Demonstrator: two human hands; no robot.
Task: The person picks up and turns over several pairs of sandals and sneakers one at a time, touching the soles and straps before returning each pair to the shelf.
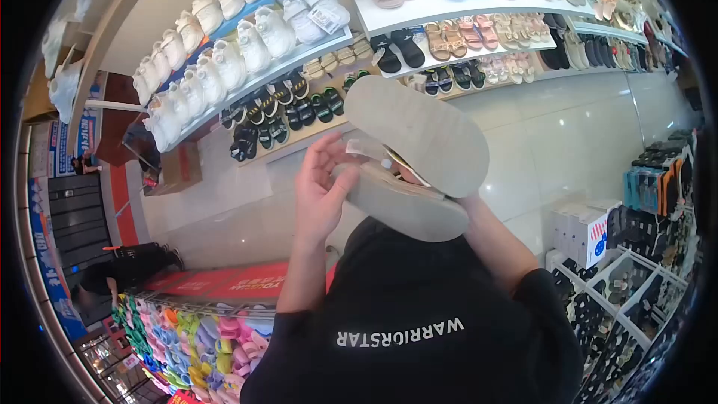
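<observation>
A pair of pale grey slippers with flat soles is held up in front of my chest. The upper slipper [419,135] shows its sole, and the lower slipper [404,206] lies just beneath, the two close together. My left hand [323,183] is at the left end of the pair, its fingers curled around a small clear piece near the lower slipper. My right hand [441,184] is mostly hidden behind and between the slippers; only a bit of finger and the wrist show.
Shelves of white shoes [224,60] stand at the upper left, with shelves of sandals [449,37] ahead. Colourful slippers [198,344] fill a rack at the lower left. White boxes [583,232] and racks are at the right. Another person [131,265] is at the far left.
</observation>
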